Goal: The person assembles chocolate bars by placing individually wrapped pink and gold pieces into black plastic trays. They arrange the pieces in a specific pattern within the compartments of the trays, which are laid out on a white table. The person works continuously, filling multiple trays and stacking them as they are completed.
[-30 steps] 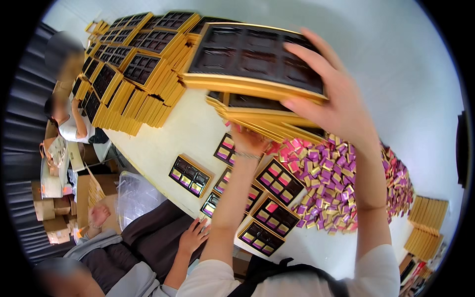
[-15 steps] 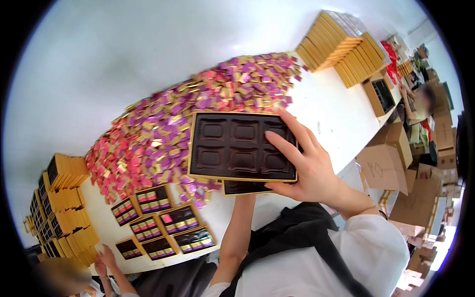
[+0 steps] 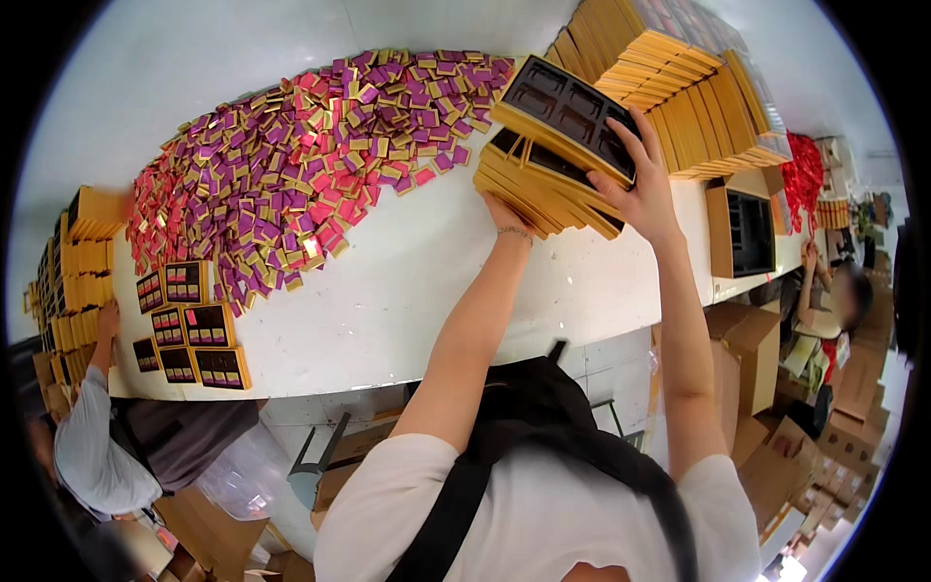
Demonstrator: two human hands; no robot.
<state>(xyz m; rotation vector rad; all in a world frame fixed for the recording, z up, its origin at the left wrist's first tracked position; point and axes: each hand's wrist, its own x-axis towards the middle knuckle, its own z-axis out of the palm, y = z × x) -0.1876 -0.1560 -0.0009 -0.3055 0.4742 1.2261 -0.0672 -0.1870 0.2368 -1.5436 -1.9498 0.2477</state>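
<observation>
head | right hand (image 3: 642, 189) is gripping a dark compartment tray (image 3: 567, 107), fingers curled over its near edge, long axis running along the table's far edge | left hand (image 3: 506, 215) is pressing under the gold tray stack (image 3: 543, 189), grip hidden | tray is lying just above the stack, right hand nearer | wrapped sweets heap (image 3: 310, 155) is spreading leftward on the white table (image 3: 388, 291)

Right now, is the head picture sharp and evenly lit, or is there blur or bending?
Head view: fisheye bends the white table edge into a curve, with black corners; light is bright and even, no strong glare; the right hand on the brown tray is fairly sharp; a co-worker's face at far right is blurred.
</observation>
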